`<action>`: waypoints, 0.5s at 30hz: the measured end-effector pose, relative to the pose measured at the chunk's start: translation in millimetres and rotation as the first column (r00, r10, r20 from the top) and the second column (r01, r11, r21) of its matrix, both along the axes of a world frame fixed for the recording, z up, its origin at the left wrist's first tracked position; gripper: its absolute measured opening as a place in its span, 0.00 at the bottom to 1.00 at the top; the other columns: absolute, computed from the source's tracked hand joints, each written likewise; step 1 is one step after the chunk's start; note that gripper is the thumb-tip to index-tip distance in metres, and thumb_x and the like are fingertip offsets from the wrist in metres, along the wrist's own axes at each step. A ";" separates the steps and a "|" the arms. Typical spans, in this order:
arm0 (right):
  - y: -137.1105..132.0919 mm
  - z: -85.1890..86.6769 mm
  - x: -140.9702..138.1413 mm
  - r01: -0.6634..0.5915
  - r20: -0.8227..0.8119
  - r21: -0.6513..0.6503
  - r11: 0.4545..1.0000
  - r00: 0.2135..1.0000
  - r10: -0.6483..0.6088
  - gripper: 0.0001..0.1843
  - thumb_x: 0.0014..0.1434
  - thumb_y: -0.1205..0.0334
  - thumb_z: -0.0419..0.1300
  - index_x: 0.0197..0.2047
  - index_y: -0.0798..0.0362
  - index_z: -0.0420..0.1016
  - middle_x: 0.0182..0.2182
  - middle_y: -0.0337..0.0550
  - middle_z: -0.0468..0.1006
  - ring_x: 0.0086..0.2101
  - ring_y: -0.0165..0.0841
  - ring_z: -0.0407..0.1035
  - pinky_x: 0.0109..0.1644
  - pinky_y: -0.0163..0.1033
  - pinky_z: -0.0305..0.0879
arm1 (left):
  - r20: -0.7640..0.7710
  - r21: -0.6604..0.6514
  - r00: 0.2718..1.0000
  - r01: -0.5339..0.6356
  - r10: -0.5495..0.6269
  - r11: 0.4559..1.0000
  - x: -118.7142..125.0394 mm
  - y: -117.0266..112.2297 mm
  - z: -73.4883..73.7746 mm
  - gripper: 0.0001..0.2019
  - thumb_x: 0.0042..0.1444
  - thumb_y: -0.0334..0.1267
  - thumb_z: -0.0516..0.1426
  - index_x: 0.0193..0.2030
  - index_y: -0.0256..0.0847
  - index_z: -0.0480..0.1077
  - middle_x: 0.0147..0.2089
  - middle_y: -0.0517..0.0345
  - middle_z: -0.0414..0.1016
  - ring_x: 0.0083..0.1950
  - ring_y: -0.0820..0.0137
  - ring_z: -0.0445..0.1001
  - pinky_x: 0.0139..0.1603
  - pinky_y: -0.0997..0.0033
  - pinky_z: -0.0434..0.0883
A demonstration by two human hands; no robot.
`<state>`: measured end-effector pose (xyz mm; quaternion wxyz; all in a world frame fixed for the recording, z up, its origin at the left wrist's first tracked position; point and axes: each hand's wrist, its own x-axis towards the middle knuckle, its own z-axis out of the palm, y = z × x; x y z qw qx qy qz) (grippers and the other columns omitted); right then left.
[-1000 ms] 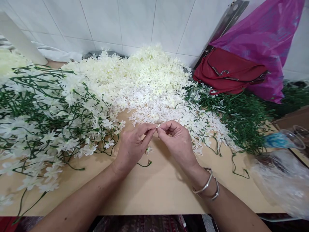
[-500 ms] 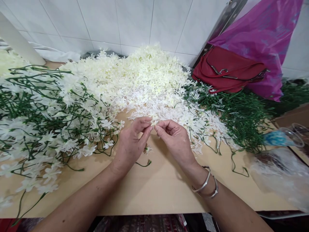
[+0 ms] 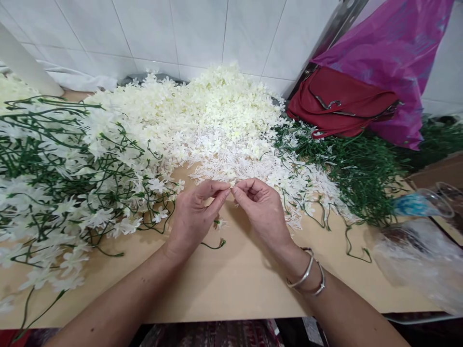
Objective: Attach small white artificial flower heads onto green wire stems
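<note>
My left hand (image 3: 193, 217) and my right hand (image 3: 262, 209) meet fingertip to fingertip over the tan tabletop (image 3: 231, 279). Both are pinched together on a small white artificial flower piece (image 3: 231, 183), mostly hidden by the fingers. A green stem with a flower (image 3: 219, 226) hangs under my left hand. Just beyond the fingertips lies a big heap of loose white flower heads (image 3: 217, 115). My right wrist wears silver bangles (image 3: 307, 274).
Green stems carrying white flowers (image 3: 65, 168) cover the left. Bare green stems (image 3: 358, 173) pile up on the right, beside a red handbag (image 3: 340, 103) and a purple plastic bag (image 3: 394, 53). Clear plastic bags (image 3: 419, 255) lie near the right edge. A white tiled wall stands behind.
The fingertips shifted slightly against each other while staying pinched together; the view tilted a little. Nothing else moved.
</note>
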<state>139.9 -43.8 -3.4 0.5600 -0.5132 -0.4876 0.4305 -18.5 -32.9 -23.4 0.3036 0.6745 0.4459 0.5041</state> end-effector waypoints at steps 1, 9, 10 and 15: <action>0.1 -0.2 0.6 -0.003 0.001 0.009 1.000 1.000 0.003 0.07 0.56 0.58 0.69 0.32 0.51 0.77 0.28 0.37 0.78 0.29 0.30 0.69 0.38 0.39 0.67 | 0.003 -0.012 1.000 0.006 -0.006 1.000 -0.2 -0.2 0.7 0.04 0.65 0.39 0.64 0.44 0.46 0.80 0.41 0.59 0.86 0.40 0.69 0.84 0.43 0.72 0.78; -1.7 2.5 1.0 -0.016 0.149 0.162 0.987 0.989 -0.008 0.05 0.60 0.61 0.68 0.32 0.51 0.78 0.29 0.38 0.79 0.32 0.31 0.69 0.41 0.40 0.68 | 0.233 -0.232 0.971 0.105 -0.049 0.967 0.8 1.1 5.5 0.11 0.64 0.45 0.65 0.49 0.43 0.78 0.40 0.56 0.87 0.40 0.67 0.84 0.41 0.73 0.78; -1.9 2.5 0.3 -0.010 0.146 0.163 0.987 0.989 -0.014 0.05 0.59 0.61 0.68 0.32 0.51 0.78 0.30 0.38 0.80 0.31 0.31 0.69 0.41 0.40 0.68 | 0.271 -0.255 0.961 0.131 -0.059 0.958 1.2 1.5 5.3 0.12 0.64 0.46 0.65 0.48 0.43 0.78 0.40 0.56 0.87 0.40 0.67 0.84 0.42 0.72 0.78; -1.1 1.5 -0.9 0.061 0.130 0.106 0.992 0.989 -0.075 0.06 0.58 0.59 0.69 0.32 0.51 0.77 0.30 0.39 0.80 0.31 0.32 0.69 0.39 0.41 0.66 | 0.369 -0.315 0.927 0.189 -0.064 0.930 3.3 1.7 5.6 0.11 0.60 0.45 0.68 0.45 0.43 0.79 0.39 0.57 0.87 0.41 0.67 0.84 0.42 0.73 0.78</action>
